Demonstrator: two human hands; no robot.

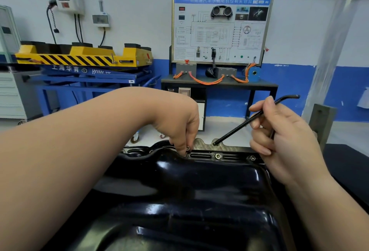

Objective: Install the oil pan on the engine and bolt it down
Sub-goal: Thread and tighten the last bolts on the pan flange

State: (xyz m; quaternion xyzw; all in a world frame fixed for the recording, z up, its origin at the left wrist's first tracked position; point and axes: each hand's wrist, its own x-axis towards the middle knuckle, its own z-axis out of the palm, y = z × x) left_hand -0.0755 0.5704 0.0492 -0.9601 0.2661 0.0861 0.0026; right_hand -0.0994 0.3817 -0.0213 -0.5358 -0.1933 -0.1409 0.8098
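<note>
Bright, even indoor light from above, soft faint shadows, white glare streaks on the glossy black oil pan [199,187], wide-angle bending of the wall column [329,51] at right, slightly soft focus, near forearms blurred

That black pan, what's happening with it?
A person is bolting a black oil pan onto an engine. The left hand pinches a bolt at a hole in the pan's far rim, while the right hand holds a hex key, its tip off the bolts. Two more bolts sit further right along that rim.
</note>
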